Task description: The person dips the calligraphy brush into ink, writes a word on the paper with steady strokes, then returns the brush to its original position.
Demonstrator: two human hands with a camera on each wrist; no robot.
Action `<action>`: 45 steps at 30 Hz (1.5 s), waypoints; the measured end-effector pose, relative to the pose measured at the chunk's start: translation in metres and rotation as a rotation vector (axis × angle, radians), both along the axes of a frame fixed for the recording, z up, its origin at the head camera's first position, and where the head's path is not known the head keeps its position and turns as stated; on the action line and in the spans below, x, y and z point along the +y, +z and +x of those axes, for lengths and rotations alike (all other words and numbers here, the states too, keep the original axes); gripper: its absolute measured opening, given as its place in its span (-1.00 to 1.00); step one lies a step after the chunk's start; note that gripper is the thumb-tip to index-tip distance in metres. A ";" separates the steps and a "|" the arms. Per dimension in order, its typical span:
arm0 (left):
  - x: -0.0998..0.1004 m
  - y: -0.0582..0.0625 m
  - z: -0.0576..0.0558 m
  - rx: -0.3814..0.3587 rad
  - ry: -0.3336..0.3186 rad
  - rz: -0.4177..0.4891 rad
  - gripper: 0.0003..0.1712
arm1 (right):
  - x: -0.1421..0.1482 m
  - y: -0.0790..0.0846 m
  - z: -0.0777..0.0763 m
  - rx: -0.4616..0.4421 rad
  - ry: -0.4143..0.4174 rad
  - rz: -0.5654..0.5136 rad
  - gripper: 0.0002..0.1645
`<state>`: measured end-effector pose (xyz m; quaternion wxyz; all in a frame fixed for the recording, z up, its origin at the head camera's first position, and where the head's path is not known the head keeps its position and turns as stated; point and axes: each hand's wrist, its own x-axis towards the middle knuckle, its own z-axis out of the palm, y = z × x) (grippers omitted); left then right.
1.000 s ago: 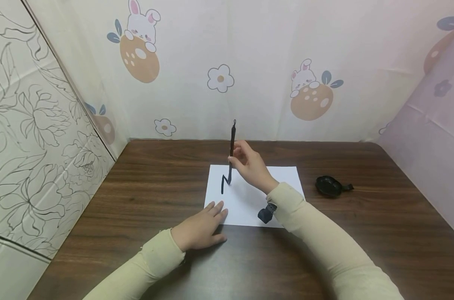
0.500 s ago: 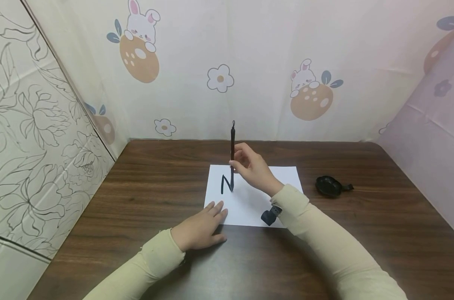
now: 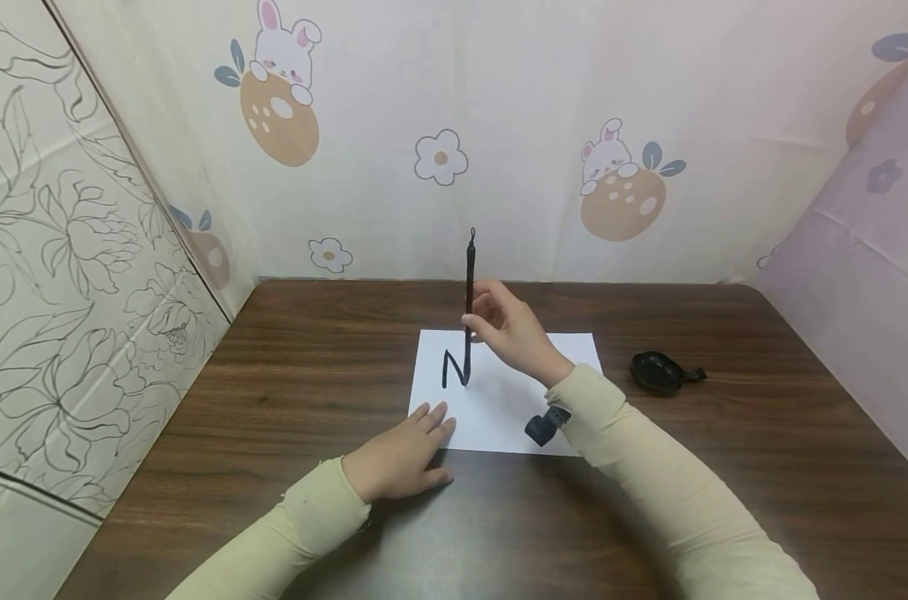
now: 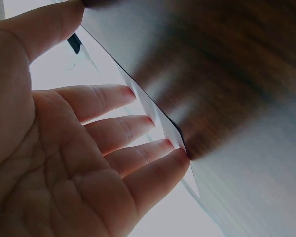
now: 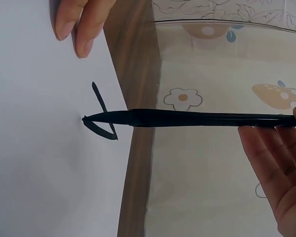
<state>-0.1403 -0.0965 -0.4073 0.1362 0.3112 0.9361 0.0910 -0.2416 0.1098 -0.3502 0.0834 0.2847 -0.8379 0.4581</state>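
Observation:
My right hand (image 3: 517, 333) pinches a dark ink brush (image 3: 470, 279) between thumb and fingers, holding it upright above white paper (image 3: 499, 421). In the right wrist view the brush's pointed tip (image 5: 96, 118) is at the end of a black slanting stroke (image 5: 99, 132). Whether the tip touches the paper or hovers just over it, I cannot tell. Two joined strokes (image 3: 445, 371), one vertical and one diagonal, stand near the sheet's left side. My left hand (image 3: 401, 458) lies with fingers spread, fingertips on the sheet's lower left corner; the left wrist view shows its palm and fingers (image 4: 121, 133).
To the right of the paper, a small black dish (image 3: 658, 372) with a short handle sits on the brown wooden table (image 3: 296, 375). A printed curtain (image 3: 514, 125) hangs behind the table's far edge. A black wrist camera (image 3: 541, 429) hangs beneath the right wrist.
My right hand has moved the brush slightly right and down, then a little up. The diagonal stroke has grown longer toward the lower right. The left hand has stayed in place.

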 end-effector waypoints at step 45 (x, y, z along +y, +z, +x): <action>-0.001 -0.001 0.000 0.006 -0.008 -0.002 -0.18 | 0.000 -0.012 -0.031 -0.042 -0.095 -0.053 -0.58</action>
